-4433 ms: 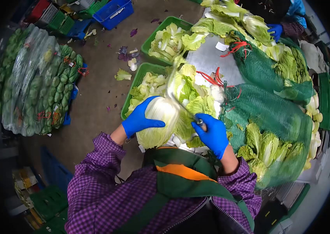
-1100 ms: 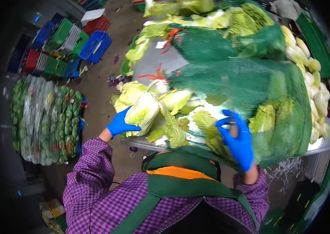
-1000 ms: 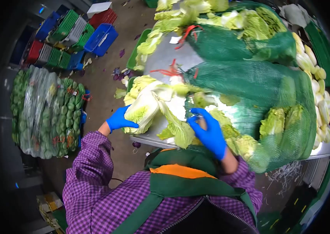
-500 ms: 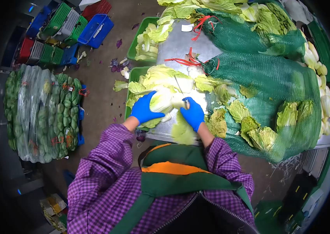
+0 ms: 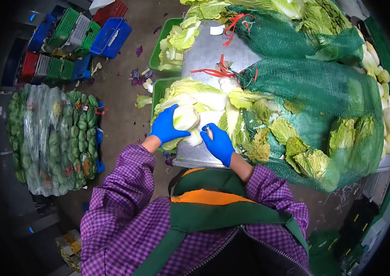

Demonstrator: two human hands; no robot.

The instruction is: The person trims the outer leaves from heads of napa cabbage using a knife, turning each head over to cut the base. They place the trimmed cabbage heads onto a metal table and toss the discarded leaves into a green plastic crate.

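A pale cabbage head [image 5: 186, 117] lies near the metal table's left side, its cut end toward the right. My left hand [image 5: 167, 126], in a blue glove, holds it from the left with the fingers wrapped round. My right hand [image 5: 219, 144], also gloved in blue, is closed on the metal handle of a small tool [image 5: 209, 132], probably a knife; its blade cannot be made out. The right hand is just right of the cabbage. Loose leaves [image 5: 199, 94] lie behind and to the right, beside a green net sack [image 5: 314, 87].
Green crates [image 5: 158, 91] stand at the table's left edge. Red ties [image 5: 213, 72] lie on the metal table [image 5: 201, 60]. A wrapped stack of green vegetables [image 5: 50, 138] stands at the left, below coloured crates [image 5: 68, 27]. Loose scraps are on the floor.
The cabbage and my left hand have shifted slightly left. My right hand has moved left and down. The leaf that hung over the table's front edge is no longer there.
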